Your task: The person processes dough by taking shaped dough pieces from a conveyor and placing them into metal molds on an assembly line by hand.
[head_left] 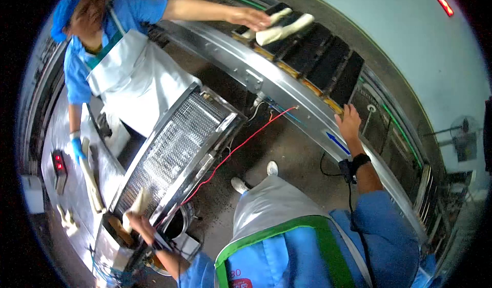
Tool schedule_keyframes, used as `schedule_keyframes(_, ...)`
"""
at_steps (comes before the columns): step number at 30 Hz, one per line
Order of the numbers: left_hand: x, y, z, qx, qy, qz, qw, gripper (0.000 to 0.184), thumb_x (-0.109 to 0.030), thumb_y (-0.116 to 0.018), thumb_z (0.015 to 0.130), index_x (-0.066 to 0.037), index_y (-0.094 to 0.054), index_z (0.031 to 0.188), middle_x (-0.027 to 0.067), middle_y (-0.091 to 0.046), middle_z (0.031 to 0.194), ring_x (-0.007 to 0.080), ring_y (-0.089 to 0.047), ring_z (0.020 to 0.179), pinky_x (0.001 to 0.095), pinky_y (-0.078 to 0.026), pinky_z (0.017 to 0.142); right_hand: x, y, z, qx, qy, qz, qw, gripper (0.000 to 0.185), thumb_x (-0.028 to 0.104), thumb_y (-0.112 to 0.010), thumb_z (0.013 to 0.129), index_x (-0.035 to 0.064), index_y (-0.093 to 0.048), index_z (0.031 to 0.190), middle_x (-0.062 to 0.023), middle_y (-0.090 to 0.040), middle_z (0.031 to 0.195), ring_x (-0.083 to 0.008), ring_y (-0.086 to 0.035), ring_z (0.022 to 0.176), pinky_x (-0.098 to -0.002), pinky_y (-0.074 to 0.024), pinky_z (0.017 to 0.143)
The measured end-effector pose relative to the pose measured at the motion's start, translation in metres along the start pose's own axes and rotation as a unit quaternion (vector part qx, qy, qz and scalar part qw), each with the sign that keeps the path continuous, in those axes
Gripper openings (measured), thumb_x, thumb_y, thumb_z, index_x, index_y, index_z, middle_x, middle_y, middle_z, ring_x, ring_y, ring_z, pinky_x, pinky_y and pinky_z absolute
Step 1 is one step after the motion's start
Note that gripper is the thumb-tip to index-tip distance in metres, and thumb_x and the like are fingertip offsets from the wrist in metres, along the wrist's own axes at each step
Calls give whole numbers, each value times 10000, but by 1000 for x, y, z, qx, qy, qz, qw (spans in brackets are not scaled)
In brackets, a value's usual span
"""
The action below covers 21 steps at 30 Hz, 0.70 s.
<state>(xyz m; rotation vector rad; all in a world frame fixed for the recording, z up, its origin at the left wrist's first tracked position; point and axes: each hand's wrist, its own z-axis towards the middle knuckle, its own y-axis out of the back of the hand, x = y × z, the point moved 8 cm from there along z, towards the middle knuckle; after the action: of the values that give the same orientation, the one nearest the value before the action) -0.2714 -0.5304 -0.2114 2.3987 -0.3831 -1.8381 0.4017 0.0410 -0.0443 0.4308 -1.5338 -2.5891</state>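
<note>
At the lower end of the mesh conveyor [174,139], my left hand [137,221] is closed around a pale dough roll [139,202]. My right hand [350,121] rests with its fingers apart on the near edge of the black trays [328,57] and holds nothing. Two dough pieces lie over the far trays; the larger dough piece [284,30] is beside a co-worker's outstretched hand. A long dough strip [91,180] lies on the metal table [66,119] under the co-worker's blue-gloved hand.
A co-worker [133,68] in a white apron stands at the upper left. A red cable [241,148] runs between the mesh conveyor and the steel rail [246,62]. A red-lit display [59,161] and small dough scraps [66,219] are on the metal table.
</note>
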Motion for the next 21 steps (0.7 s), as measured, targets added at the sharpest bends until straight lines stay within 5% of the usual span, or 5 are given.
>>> schedule_keyframes(2, -66, -24, -59, 30, -22, -109, 993, 511, -375, -398, 826, -78, -319, 1234, 114, -373, 1204, 231, -346, 1100, 370, -295, 891, -9, -27, -1, 165, -105, 170, 966, 502, 278, -594, 712, 64, -426, 1133, -160, -448, 1079, -328, -410, 1031, -437, -326, 832)
schedule_keyframes(4, -140, -55, -136, 128, -135, -66, 980, 538, -388, -407, 811, -72, -315, 1237, 132, -357, 1215, 237, -345, 1104, 391, -290, 897, 5, -12, 8, 166, -101, 201, 960, 434, 271, -601, 706, 83, -478, 1077, -147, -460, 1057, -317, -391, 1061, -444, -289, 858)
schedule_keyframes(5, -84, -14, -80, 40, 8, -166, 985, 431, -289, -455, 779, 8, -421, 1088, 141, -461, 1051, 225, -439, 987, 338, -329, 882, 19, 12, 21, 79, -34, 128, 988, 394, 266, -599, 708, 77, -499, 1038, -140, -474, 1042, -317, -393, 1067, -439, -292, 859)
schedule_keyframes(6, -164, -62, -154, 36, 19, -113, 993, 461, -275, -507, 745, 4, -418, 1100, 144, -463, 1034, 221, -456, 955, 345, -360, 846, 32, 30, 29, -9, 34, 52, 998, 355, 260, -598, 709, 72, -519, 1000, -133, -487, 1026, -316, -395, 1073, -433, -295, 860)
schedule_keyframes(21, -327, -344, -369, 467, 16, -95, 879, 683, -58, -470, 597, 14, -259, 1242, 169, -483, 1000, 249, -556, 744, 319, -491, 661, 68, 8, 48, 122, 110, 277, 947, 413, 249, -581, 710, 11, -487, 1034, -130, -461, 1122, -264, -321, 1148, -419, -264, 903)
